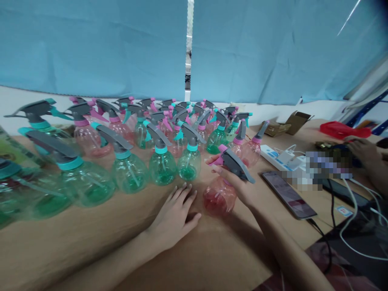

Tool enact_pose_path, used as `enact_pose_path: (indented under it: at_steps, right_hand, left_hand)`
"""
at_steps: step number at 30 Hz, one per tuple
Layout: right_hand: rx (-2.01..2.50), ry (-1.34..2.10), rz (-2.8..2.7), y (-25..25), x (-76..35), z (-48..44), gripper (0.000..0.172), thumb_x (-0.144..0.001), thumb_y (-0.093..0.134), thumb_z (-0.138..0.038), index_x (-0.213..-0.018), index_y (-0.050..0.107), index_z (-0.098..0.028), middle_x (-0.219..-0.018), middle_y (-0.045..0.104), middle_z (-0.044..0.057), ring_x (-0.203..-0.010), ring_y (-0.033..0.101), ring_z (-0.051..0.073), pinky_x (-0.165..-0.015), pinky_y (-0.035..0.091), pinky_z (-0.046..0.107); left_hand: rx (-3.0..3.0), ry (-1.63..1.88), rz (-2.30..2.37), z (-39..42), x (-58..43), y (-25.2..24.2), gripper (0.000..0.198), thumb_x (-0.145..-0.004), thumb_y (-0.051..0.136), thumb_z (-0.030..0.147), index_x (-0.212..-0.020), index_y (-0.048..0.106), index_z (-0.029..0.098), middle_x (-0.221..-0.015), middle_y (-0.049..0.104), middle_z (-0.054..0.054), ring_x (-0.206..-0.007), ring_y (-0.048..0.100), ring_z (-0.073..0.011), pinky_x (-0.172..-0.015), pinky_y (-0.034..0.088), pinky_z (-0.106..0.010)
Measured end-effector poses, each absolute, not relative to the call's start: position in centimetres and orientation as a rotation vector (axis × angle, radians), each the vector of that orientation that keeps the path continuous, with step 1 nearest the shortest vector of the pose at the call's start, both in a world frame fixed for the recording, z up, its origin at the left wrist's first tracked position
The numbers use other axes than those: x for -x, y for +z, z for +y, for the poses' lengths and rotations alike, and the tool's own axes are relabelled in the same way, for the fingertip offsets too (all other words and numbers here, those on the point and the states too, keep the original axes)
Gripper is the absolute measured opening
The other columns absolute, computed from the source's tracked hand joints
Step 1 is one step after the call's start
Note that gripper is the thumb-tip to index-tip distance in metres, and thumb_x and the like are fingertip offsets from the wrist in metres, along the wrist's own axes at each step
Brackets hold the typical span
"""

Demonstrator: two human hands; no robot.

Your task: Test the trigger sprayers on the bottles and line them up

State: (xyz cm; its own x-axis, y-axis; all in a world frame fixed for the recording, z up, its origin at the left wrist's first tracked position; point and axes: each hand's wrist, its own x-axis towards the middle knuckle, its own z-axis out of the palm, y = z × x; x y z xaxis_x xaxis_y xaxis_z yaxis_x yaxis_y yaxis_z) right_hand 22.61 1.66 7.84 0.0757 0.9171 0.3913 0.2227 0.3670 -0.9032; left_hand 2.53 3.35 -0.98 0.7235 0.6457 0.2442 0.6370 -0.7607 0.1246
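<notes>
My right hand (233, 176) is closed around the head of a clear pink spray bottle (217, 199), fingers at its pink nozzle and trigger. This bottle has a grey lever and leans at a tilt above or on the tabletop; which one I cannot tell. Flat on the table to its left lies my left hand (174, 216), fingers stretched out and holding nothing. Just beyond its fingertips stands a green spray bottle (188, 163) with a turquoise collar. Another green spray bottle (163, 165) is beside that one.
Several more green and pink spray bottles (130, 171) stand in rows along the left and back. On the right lie a phone (289, 195), a white power strip (277, 157) and cables. An open cardboard box (297, 123) sits behind. Another person's hand (360, 149) is at the far right.
</notes>
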Motion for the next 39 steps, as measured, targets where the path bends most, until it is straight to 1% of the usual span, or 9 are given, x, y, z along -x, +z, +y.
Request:
enact_pose_path:
  at_steps: [3, 7, 13, 20, 23, 28, 31, 36, 39]
  right_hand:
    - [1.057, 0.740, -1.434, 7.4, -22.7, 2.0, 0.017, -0.078, 0.065, -0.035, -0.093, 0.068, -0.027, -0.095, 0.070, 0.001, -0.094, 0.062, 0.019, -0.082, 0.048, 0.033]
    - [1.015, 0.784, -1.423, 6.8, -22.9, 2.5, 0.019, -0.079, 0.064, -0.036, -0.095, 0.067, -0.026, -0.084, 0.069, 0.001, -0.087, 0.063, 0.018, -0.083, 0.048, 0.034]
    - [1.054, 0.756, -1.414, 7.3, -22.7, 2.0, 0.020, -0.078, 0.065, -0.038, -0.095, 0.066, -0.027, -0.098, 0.067, 0.001, -0.081, 0.062, 0.016, -0.078, 0.049, 0.031]
    - [1.071, 0.736, -1.449, 7.2, -23.0, 1.9, 0.021, -0.080, 0.063, -0.038, -0.096, 0.066, -0.026, -0.072, 0.066, 0.000, -0.089, 0.061, 0.021, -0.076, 0.048, 0.033]
    - [1.069, 0.739, -1.445, 7.1, -23.0, 2.0, 0.020, -0.080, 0.062, -0.038, -0.096, 0.065, -0.026, -0.074, 0.066, 0.000, -0.087, 0.062, 0.019, -0.076, 0.048, 0.032]
    - [1.077, 0.797, -1.413, 7.4, -22.8, 1.7, 0.018, -0.079, 0.064, -0.038, -0.091, 0.064, -0.024, -0.092, 0.068, 0.001, -0.084, 0.063, 0.017, -0.076, 0.049, 0.030]
    - [1.073, 0.807, -1.395, 7.0, -23.0, 1.9, 0.018, -0.077, 0.066, -0.038, -0.087, 0.063, -0.023, -0.090, 0.068, 0.001, -0.087, 0.064, 0.018, -0.078, 0.049, 0.031]
    - [1.155, 0.725, -1.417, 6.6, -23.4, 2.0, 0.024, -0.078, 0.064, -0.047, -0.085, 0.065, -0.024, -0.086, 0.068, 0.002, -0.083, 0.062, 0.019, -0.070, 0.048, 0.032]
    - [1.235, 0.645, -1.430, 7.0, -23.4, 1.5, 0.027, -0.078, 0.061, -0.051, -0.081, 0.066, -0.024, -0.077, 0.065, 0.001, -0.079, 0.060, 0.020, -0.062, 0.045, 0.031]
  left_hand:
    - [-2.875, 0.429, 1.079, 3.4, -2.6, -0.9, 0.055, -0.091, 0.046, 0.045, -0.134, 0.044, 0.011, -0.141, 0.044, -0.015, -0.131, 0.037, -0.0300, -0.107, 0.029, -0.049]
    - [-2.884, 0.424, 1.077, 3.4, -2.6, -0.8, 0.055, -0.091, 0.047, 0.045, -0.134, 0.045, 0.010, -0.141, 0.043, -0.016, -0.131, 0.037, -0.0303, -0.106, 0.030, -0.049]
    - [-2.906, 0.390, 1.084, 3.4, -2.5, -0.9, 0.057, -0.091, 0.047, 0.045, -0.134, 0.045, 0.008, -0.142, 0.042, -0.017, -0.131, 0.036, -0.0305, -0.107, 0.029, -0.049]
    - [-2.897, 0.418, 1.077, 3.3, -2.5, -0.9, 0.055, -0.092, 0.046, 0.044, -0.134, 0.045, 0.010, -0.142, 0.043, -0.015, -0.131, 0.036, -0.0299, -0.106, 0.030, -0.048]
    - [-2.885, 0.405, 1.076, 3.2, -2.6, -0.6, 0.055, -0.091, 0.047, 0.044, -0.134, 0.045, 0.009, -0.141, 0.043, -0.016, -0.131, 0.036, -0.0302, -0.106, 0.030, -0.048]
    - [-2.894, 0.377, 1.083, 3.2, -2.6, -0.5, 0.056, -0.092, 0.046, 0.044, -0.135, 0.043, 0.009, -0.142, 0.043, -0.015, -0.132, 0.035, -0.0294, -0.107, 0.028, -0.048]
    - [-2.897, 0.385, 1.087, 3.2, -2.6, -0.7, 0.056, -0.092, 0.045, 0.045, -0.135, 0.044, 0.010, -0.142, 0.042, -0.015, -0.132, 0.035, -0.0292, -0.108, 0.028, -0.047]
    - [-2.894, 0.393, 1.088, 3.3, -2.6, -0.7, 0.055, -0.092, 0.045, 0.046, -0.135, 0.044, 0.010, -0.142, 0.042, -0.015, -0.132, 0.035, -0.0302, -0.107, 0.029, -0.048]
    - [-2.891, 0.373, 1.093, 3.3, -2.6, -0.6, 0.056, -0.092, 0.045, 0.046, -0.134, 0.045, 0.010, -0.142, 0.042, -0.016, -0.131, 0.036, -0.0305, -0.107, 0.029, -0.048]
